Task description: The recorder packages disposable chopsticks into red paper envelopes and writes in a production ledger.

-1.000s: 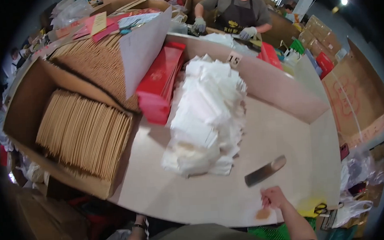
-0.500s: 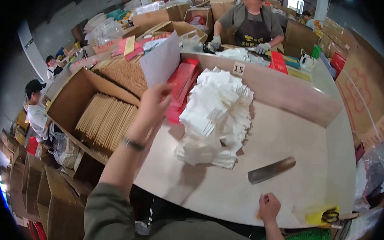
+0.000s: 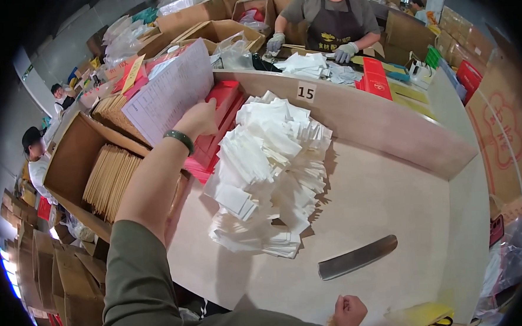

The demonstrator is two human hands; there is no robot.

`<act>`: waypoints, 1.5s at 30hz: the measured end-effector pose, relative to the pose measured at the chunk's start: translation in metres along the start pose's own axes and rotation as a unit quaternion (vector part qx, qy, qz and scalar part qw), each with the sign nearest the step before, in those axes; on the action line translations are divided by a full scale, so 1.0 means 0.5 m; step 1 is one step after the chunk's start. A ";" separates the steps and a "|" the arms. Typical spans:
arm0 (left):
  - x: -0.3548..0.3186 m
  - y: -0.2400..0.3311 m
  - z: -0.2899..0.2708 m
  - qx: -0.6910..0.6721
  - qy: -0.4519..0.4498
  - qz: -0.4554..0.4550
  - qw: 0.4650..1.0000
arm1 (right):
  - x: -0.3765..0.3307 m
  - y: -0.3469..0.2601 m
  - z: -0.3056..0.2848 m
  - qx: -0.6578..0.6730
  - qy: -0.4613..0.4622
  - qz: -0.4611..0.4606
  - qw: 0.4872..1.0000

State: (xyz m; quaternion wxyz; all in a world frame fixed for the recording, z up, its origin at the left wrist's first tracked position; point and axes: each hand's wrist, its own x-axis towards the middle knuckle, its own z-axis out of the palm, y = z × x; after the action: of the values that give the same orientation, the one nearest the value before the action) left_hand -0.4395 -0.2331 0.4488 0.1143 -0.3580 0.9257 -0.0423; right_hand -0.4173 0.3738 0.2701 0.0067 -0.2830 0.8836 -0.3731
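My left hand (image 3: 199, 119) reaches over the stack of flat red packets (image 3: 221, 111), beside a printed paper sheet (image 3: 154, 100). Its fingertips are partly hidden, and I cannot tell whether they grip a packet. A green bangle (image 3: 179, 141) circles that wrist. Closed in a fist, my right hand (image 3: 350, 313) is by the table's front edge, with nothing showing in it. A large heap of folded white paper packets (image 3: 267, 168) spreads between the hands. Nearer to the right hand lies a long, curved dark strip (image 3: 358, 257), metallic in look.
A cardboard box (image 3: 66, 164) of upright brown sticks or thin packets (image 3: 111, 179) flanks the table's left. A low partition (image 3: 383, 136) runs behind the heap. Beyond it, a gloved co-worker (image 3: 339, 26) handles items. Something yellow (image 3: 422, 318) sits at the front right corner.
My left hand has come down from above the table onto the red packets and the sheet's edge. My right hand stays in a fist. The whole view has shifted slightly.
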 end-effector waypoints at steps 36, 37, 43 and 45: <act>-0.866 0.220 0.286 -0.919 0.026 -0.033 0.392 | 0.053 -0.377 0.087 0.393 -0.249 -0.314 0.828; -0.884 0.211 0.298 -0.936 -0.007 -0.043 0.350 | 0.027 -0.381 0.089 0.400 -0.249 -0.311 0.825; -0.934 0.160 0.370 -0.955 -0.031 -0.043 0.292 | -0.007 -0.446 0.100 0.320 -0.202 -0.433 0.818; -0.934 0.143 0.381 -0.923 0.001 0.032 0.383 | 0.004 -0.463 0.089 0.212 -0.212 -0.504 0.810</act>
State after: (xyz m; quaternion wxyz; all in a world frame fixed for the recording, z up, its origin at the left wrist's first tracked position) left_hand -0.1048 0.1345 0.3373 -0.2863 -0.2134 0.4054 0.8415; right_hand -0.2942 0.2136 0.3919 0.0647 -0.7519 0.4931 -0.4327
